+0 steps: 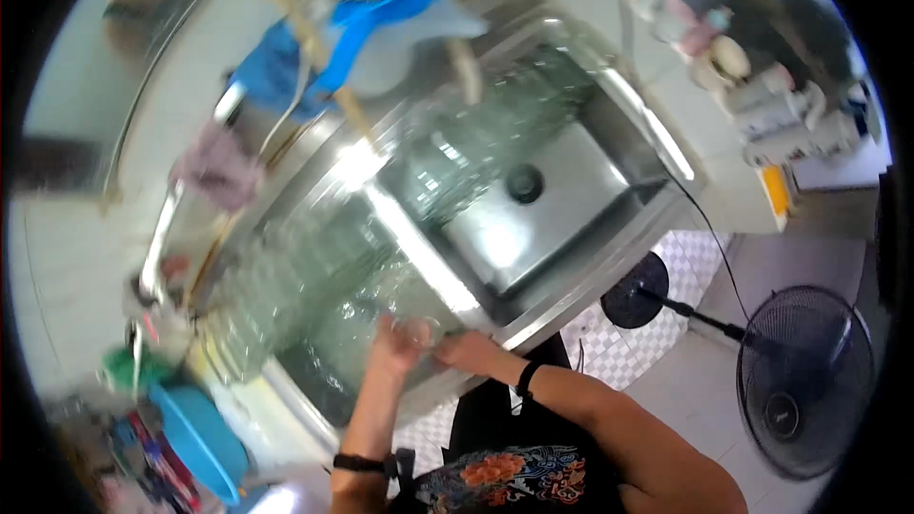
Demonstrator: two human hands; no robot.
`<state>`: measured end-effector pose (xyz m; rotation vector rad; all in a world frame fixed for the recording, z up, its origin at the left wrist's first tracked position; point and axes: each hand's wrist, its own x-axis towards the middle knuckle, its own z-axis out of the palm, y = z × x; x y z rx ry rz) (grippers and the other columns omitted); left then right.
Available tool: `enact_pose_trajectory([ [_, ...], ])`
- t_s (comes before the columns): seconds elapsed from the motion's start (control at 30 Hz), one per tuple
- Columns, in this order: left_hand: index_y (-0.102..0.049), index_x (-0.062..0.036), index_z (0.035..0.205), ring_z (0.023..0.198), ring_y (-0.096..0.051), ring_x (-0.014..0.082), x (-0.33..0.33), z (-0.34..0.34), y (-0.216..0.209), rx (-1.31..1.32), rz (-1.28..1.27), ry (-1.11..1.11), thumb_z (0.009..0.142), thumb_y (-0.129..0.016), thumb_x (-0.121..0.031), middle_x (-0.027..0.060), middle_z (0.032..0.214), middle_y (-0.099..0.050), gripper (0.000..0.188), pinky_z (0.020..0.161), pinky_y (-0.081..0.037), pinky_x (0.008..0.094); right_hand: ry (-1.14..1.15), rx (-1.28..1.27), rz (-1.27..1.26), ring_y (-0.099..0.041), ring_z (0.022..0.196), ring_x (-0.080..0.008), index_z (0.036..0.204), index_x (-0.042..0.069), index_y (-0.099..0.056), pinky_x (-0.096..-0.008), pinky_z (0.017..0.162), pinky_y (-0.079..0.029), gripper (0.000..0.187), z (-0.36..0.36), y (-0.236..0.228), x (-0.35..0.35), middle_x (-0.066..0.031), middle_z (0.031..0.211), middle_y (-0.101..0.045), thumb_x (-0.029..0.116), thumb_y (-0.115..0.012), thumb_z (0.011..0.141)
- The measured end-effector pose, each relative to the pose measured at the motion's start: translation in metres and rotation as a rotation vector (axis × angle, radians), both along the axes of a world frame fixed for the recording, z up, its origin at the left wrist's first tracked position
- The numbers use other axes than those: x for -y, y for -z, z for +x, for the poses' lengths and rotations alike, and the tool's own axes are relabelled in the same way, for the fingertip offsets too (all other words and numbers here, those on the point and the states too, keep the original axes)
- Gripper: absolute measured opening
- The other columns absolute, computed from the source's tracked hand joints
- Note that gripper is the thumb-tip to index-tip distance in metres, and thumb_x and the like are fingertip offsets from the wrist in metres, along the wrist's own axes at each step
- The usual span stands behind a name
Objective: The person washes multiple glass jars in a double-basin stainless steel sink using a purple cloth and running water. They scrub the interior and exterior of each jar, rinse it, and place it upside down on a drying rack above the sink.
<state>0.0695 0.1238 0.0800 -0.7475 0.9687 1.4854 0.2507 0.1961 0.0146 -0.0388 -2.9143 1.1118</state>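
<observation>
My left hand [396, 346] curled around a clear, round, glass-like vessel [416, 331] over the water-filled, silver steel basin [297, 403], likely containing drips; my right hand [468, 353] was beside it, its hold unclear.

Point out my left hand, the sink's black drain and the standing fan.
Left hand [396, 348]: head view, middle of the hand.
Black drain [525, 185]: head view, its centre.
Standing fan [805, 383]: head view, its round grille.

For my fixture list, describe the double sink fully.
The double sink, shiny like stainless steel, has two rectangular bowls split by a divider. Its right bowl has a dark round drain; the left bowl appears to hold water. Clear glassy vessels line the far side of both. Left hand and right hand are at the near side.
</observation>
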Motion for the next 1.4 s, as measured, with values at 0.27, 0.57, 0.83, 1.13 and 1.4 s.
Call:
enact_pose_trajectory([
  [0.27,-0.040,-0.0026,0.128,0.102,-0.054,0.0222,-0.333,0.069,-0.145,-0.899,0.199,0.508,0.091,-0.052,-0.054,0.0137,0.108,-0.061,0.065,0.098,-0.034,0.0458,0.033,-0.112,-0.008,-0.065,0.080,-0.0231,0.092,0.007,-0.054,-0.0338,0.061,-0.053,0.011,0.010,0.017,0.003,-0.0069,0.090,-0.058,0.012,-0.053,0.082],
  [0.57,-0.048,0.0017,0.128,0.121,-0.050,0.0334,-0.560,0.038,-0.094,-1.690,-0.646,1.039,0.087,-0.044,-0.053,0.0168,0.126,-0.057,0.068,0.105,-0.022,0.0508,0.037,-0.250,0.005,-0.063,0.071,-0.0219,0.074,0.011,-0.054,-0.0327,0.065,-0.051,0.006,0.001,0.019,-0.001,-0.0052,0.072,-0.056,0.012,-0.059,0.072],
  [0.83,-0.053,-0.0005,0.128,0.131,-0.037,0.0341,-0.574,0.049,-0.060,-1.693,-0.842,1.256,0.086,-0.045,-0.050,0.0134,0.135,-0.052,0.065,0.104,-0.022,0.0526,0.044,-0.200,-0.076,-0.064,0.072,-0.0201,0.076,0.010,-0.054,-0.0314,0.063,-0.051,0.007,0.014,0.003,-0.018,-0.0046,0.074,-0.055,0.012,-0.060,0.072],
  [1.13,-0.056,-0.0081,0.126,0.129,-0.041,0.0369,-0.528,0.032,-0.095,-1.832,-0.530,1.127,0.082,-0.058,-0.051,0.0166,0.134,-0.052,0.062,0.100,-0.037,0.0534,-0.051,-0.099,0.089,-0.062,0.082,-0.0188,0.091,0.010,-0.053,-0.0302,0.061,-0.050,0.015,0.009,-0.007,-0.012,-0.0057,0.089,-0.055,0.015,-0.056,0.077],
  [1.4,-0.046,-0.0032,0.129,0.098,-0.060,0.0144,-0.218,0.075,-0.141,-1.379,0.261,0.398,0.090,-0.059,-0.008,0.0096,0.119,-0.056,0.041,0.087,-0.047,0.0279,0.267,0.094,-1.161,-0.058,0.089,-0.0168,0.111,0.007,-0.057,-0.0335,0.073,-0.049,0.025,0.009,0.078,0.029,-0.0083,0.098,-0.061,0.024,-0.052,0.093],
])
